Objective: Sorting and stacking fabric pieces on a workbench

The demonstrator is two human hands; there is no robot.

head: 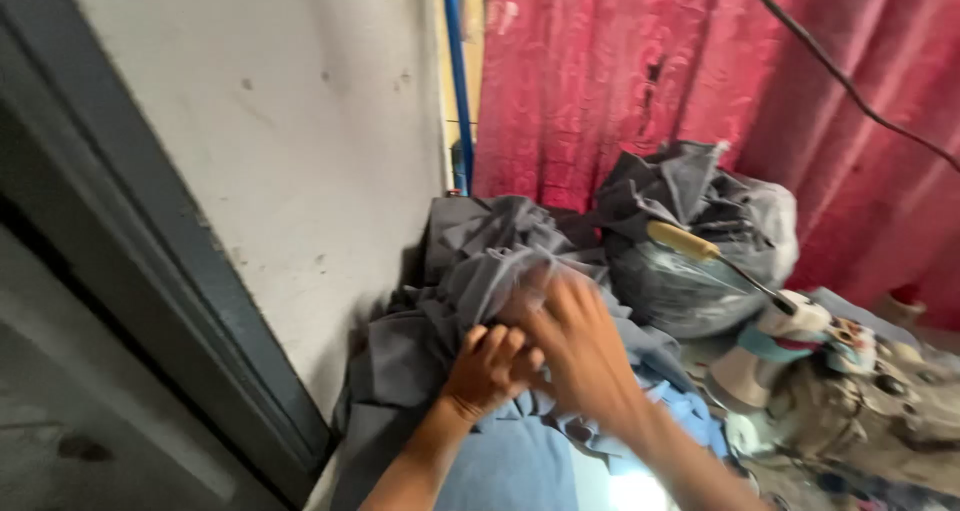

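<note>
Hands deep in grey cloth heap point(470, 271) piled against white wall point(300, 151). Left hand point(490, 369) curled shut, gripping grey fold; right hand point(578, 346) blurred, fingers spread over same fabric. Sorting looks underway: much of heap unhandled, blue cloth point(510, 466) lying nearer. Clear plastic bag point(690, 261) behind, stuffed with grey cloth, top open. Yellow-handled screwdriver point(715, 256) resting against bag.

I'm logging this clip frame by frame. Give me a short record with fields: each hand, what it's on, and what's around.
left hand: left hand, fingers curled into the grey cloth pile
right hand: right hand, blurred, on the same pile; grip unclear
under the arms: blue cloth
right of pile: tied plastic bag of grey cloth; screwdriver with yellow handle
behind: red curtain
left side: pale wall
</note>
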